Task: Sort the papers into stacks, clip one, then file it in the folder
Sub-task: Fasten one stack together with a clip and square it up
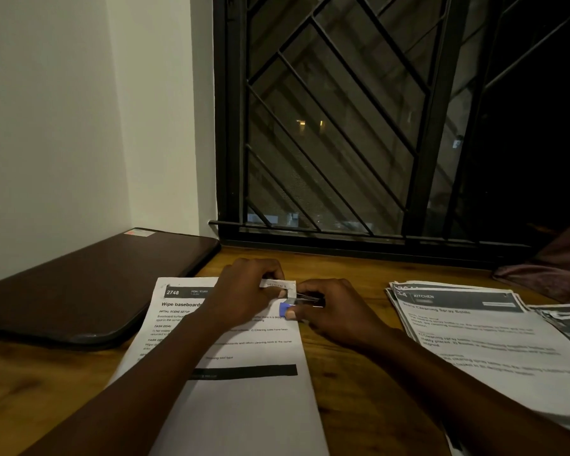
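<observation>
Slippage is your risk: your left hand (247, 291) pinches the top right corner of the stack (231, 350) lying mid-surface, while your right hand (329, 311) grips the clip (305, 301) at that corner. Loosen either pinch and sheets could fan, leaving some unclipped.

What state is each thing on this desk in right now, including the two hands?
Wipe baseboards papers: flat, top right corner being clipped.
Stapler: at that corner, held.
Right hand: grip on the stapler.
Left hand: pinching the corner.
Kitchen stack: fanned, untouched.
Dark folder: closed, lying flat.
Window: barred, dark outside.
</observation>
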The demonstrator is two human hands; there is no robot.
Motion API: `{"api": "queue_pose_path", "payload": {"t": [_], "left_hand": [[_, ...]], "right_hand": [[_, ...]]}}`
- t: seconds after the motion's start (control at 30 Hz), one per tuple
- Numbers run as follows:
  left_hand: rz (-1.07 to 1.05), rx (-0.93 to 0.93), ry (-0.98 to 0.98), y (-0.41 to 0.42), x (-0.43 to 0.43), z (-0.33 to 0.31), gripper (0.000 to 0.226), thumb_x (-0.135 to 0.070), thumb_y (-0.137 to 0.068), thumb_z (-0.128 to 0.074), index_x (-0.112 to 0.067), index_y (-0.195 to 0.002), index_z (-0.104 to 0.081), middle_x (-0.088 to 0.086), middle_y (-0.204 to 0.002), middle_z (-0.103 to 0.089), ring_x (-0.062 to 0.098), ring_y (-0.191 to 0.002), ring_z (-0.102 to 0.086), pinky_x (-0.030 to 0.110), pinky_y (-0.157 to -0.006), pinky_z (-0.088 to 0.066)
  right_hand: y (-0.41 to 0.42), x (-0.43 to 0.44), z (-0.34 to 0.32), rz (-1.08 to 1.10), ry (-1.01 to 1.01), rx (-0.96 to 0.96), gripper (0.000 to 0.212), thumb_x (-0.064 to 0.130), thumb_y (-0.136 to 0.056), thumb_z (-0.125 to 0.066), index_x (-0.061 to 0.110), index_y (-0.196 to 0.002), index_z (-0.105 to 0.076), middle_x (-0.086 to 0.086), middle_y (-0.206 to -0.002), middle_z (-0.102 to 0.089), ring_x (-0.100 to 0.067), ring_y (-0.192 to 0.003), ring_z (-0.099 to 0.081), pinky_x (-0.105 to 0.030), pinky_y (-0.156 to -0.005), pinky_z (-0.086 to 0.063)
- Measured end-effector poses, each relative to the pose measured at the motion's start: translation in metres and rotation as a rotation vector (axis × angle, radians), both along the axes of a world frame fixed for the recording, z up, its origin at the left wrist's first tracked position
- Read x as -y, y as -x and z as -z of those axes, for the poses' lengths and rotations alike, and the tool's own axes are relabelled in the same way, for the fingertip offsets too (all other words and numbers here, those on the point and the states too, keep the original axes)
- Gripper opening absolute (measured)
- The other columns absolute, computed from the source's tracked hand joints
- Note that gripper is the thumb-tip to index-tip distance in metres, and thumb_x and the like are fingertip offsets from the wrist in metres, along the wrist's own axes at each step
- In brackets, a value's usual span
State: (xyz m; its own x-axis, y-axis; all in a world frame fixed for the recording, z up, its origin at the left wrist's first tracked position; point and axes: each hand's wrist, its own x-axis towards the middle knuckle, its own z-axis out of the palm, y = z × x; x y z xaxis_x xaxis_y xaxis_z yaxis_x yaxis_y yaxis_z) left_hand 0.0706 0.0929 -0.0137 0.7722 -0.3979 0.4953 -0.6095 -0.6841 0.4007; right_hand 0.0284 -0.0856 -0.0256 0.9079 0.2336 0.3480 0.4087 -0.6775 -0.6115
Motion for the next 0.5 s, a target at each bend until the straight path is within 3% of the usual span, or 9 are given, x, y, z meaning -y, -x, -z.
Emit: {"api": "queue_pose_path", "payload": {"t": [0.1,0.2,0.27,0.4,0.5], "left_hand": [[0.019,-0.009,0.008,0.000,-0.001,0.001,0.013,-0.027,-0.085,-0.074,-0.029,-0.084,-0.061,-0.016,-0.081,-0.058,-0.005,-0.073,-0.051,0.014,-0.067,-0.038],[0.050,-0.033,0.009,-0.002,-0.002,0.001,0.009,-0.030,-0.085,-0.073,-0.024,-0.090,-0.068,-0.016,-0.081,-0.061,-0.002,-0.074,-0.055,0.016,-0.069,-0.044],[0.103,-0.068,0.006,-0.003,-0.005,-0.003,0.018,-0.033,-0.084,-0.074,-0.022,-0.098,-0.073,-0.013,-0.088,-0.067,-0.001,-0.079,-0.058,0.023,-0.076,-0.049],[0.130,-0.114,-0.119,0.002,-0.008,-0.010,0.037,-0.033,-0.079,-0.079,-0.021,-0.113,-0.071,-0.009,-0.106,-0.070,-0.003,-0.084,-0.056,0.024,-0.080,-0.050],[0.109,-0.121,-0.164,0.003,-0.007,-0.013,0.037,-0.030,-0.079,-0.079,-0.019,-0.113,-0.071,-0.005,-0.110,-0.070,0.003,-0.088,-0.056,0.022,-0.078,-0.049]], "right_hand": [[-0.001,-0.002,0.002,0.045,0.052,0.037,0.017,0.034,-0.084,-0.068,0.021,-0.095,-0.069,0.012,-0.080,-0.065,0.001,-0.066,-0.056,-0.020,-0.060,-0.044],[-0.003,-0.005,0.005,0.098,0.115,0.078,0.020,0.037,-0.083,-0.068,0.022,-0.096,-0.068,0.010,-0.090,-0.068,-0.005,-0.081,-0.059,-0.031,-0.072,-0.053],[-0.005,-0.005,0.008,0.106,0.125,0.102,0.022,0.038,-0.083,-0.067,0.023,-0.098,-0.068,0.008,-0.094,-0.069,-0.008,-0.084,-0.060,-0.035,-0.076,-0.054],[-0.004,-0.005,0.011,0.107,0.127,0.165,0.025,0.044,-0.083,-0.065,0.025,-0.099,-0.068,0.010,-0.094,-0.069,-0.005,-0.082,-0.060,-0.034,-0.073,-0.054],[-0.005,-0.006,0.013,0.123,0.153,0.181,0.022,0.040,-0.085,-0.065,0.027,-0.102,-0.067,0.009,-0.099,-0.069,-0.004,-0.085,-0.059,-0.032,-0.074,-0.054]]}}
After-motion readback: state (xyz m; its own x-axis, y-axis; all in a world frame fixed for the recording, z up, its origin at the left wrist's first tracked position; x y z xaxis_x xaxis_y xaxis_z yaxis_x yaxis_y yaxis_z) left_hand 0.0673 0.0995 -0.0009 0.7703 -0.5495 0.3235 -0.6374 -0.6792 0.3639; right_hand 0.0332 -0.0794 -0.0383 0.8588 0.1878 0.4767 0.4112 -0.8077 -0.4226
